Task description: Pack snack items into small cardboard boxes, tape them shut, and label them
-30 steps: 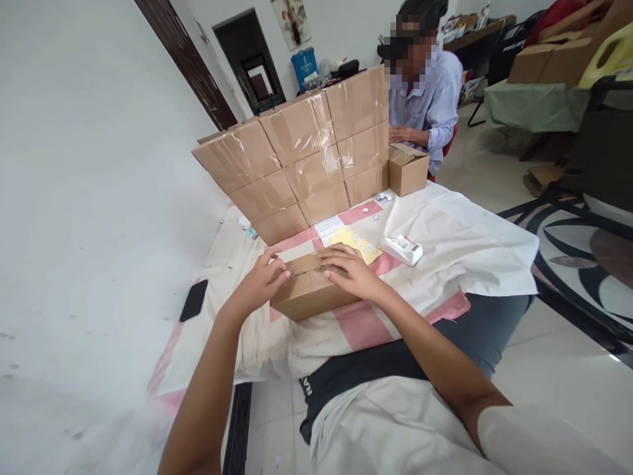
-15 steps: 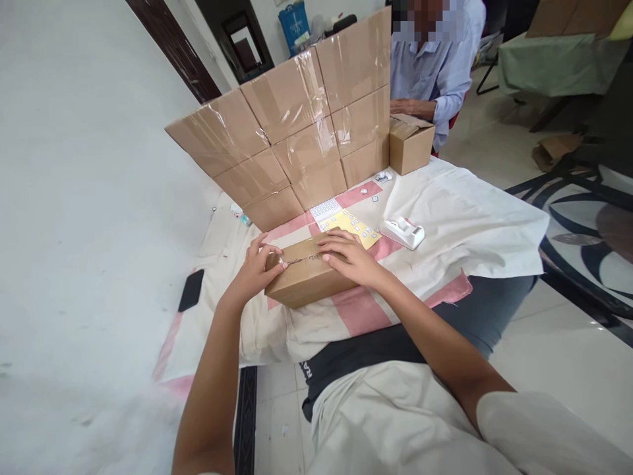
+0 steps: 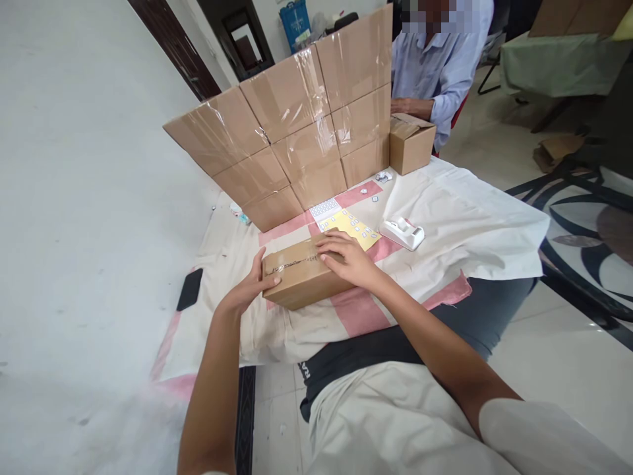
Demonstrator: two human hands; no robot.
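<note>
In front of me a closed cardboard box (image 3: 306, 284) lies on the cloth-covered table, with a dark, uneven line along the seam on its top. Around its left end is my left hand (image 3: 251, 285), thumb on the near edge and the other fingers behind the end, partly hidden. My right hand (image 3: 349, 257) rests on the right part of the top, fingers spread and slightly bent. Just beyond the box lies a yellow sheet (image 3: 359, 227) with small stickers on it. A white tape dispenser (image 3: 403, 233) stands to the right.
A tall wall of taped cardboard boxes (image 3: 306, 155) rises across the back of the table. Behind it a person (image 3: 445, 72) sits by another cardboard box (image 3: 413, 148). A black phone (image 3: 190, 290) lies at the left edge, near the white wall (image 3: 89, 231).
My left hand has moved off the top of the box to its left end, uncovering the seam there. My right hand has stayed on the top.
</note>
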